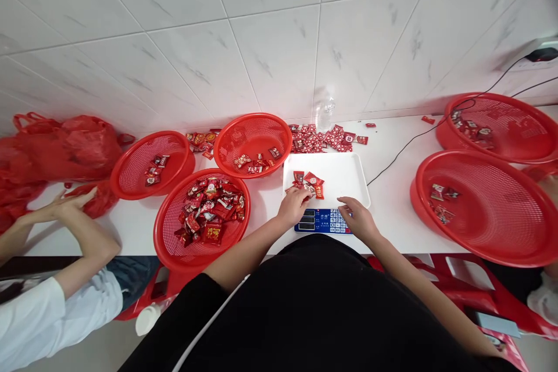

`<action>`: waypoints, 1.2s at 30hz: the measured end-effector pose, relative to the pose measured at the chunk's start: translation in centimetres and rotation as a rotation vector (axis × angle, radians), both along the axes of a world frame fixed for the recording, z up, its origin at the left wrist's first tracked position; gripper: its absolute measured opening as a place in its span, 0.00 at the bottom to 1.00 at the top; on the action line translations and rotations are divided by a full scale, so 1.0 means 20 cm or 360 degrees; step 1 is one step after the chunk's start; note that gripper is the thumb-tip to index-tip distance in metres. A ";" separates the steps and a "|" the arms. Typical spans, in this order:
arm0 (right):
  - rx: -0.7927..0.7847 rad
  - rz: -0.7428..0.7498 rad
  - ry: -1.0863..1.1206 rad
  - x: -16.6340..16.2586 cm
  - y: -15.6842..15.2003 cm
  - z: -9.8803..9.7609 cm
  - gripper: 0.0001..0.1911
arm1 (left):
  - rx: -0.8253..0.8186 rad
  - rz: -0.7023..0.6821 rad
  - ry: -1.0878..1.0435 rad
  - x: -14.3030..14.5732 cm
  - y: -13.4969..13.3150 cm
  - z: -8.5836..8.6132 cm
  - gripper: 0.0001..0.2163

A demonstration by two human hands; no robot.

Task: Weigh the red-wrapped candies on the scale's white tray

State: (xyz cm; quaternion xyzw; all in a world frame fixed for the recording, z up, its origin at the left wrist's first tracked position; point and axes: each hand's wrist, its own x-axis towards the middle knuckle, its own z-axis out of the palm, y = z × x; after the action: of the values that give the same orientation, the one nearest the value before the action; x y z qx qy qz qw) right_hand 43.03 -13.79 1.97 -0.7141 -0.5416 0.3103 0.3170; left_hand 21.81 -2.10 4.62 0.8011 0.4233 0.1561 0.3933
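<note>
My left hand point(295, 207) is over the left front of a kitchen scale's white tray point(346, 177), its fingers curled down onto a wrapped candy. Several red wrapped candies point(314, 180) lie loosely together beside those fingertips. At the tray's front right edge is my right hand point(358, 220), holding nothing, with its fingers apart over the blue keypad panel point(324, 222). A red basket point(168, 238) to my left holds a large heap of mixed wrapped candies point(210, 209). Exactly how the left fingertips meet the candy is partly hidden.
Red baskets with a few candies stand at back left point(152, 139), back centre point(253, 118) and right point(462, 232). Loose candies point(326, 140) and a clear bottle point(325, 113) lie along the wall. A black cable point(403, 151) crosses the table. A co-worker's arms point(82, 221) are at left.
</note>
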 end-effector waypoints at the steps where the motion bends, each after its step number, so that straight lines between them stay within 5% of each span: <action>1: 0.0001 0.0000 0.0002 0.00 0.00 0.00 0.19 | 0.0039 -0.0066 0.0010 0.01 -0.01 -0.02 0.13; 10: 0.0002 -0.0002 0.0016 0.00 -0.01 0.00 0.19 | 0.0229 -0.0490 0.0171 -0.01 -0.06 -0.12 0.15; 24: 0.0010 0.0039 -0.0005 0.00 0.00 -0.02 0.17 | 0.0253 -0.0199 0.0172 0.02 -0.04 -0.08 0.07; 30: -0.0004 0.0051 -0.0074 0.00 0.01 -0.03 0.18 | 0.0291 0.0254 0.0137 -0.17 0.00 -0.06 0.13; 36: -0.0021 0.0077 -0.0066 0.00 0.01 -0.02 0.19 | 0.0501 0.1064 0.0374 -0.68 0.11 -0.03 0.11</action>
State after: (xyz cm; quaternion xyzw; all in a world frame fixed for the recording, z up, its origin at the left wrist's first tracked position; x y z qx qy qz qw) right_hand 42.96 -13.63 1.67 -0.7090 -0.5631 0.3067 0.2934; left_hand 8.24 0.20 4.04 0.6820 0.6740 0.2459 0.1418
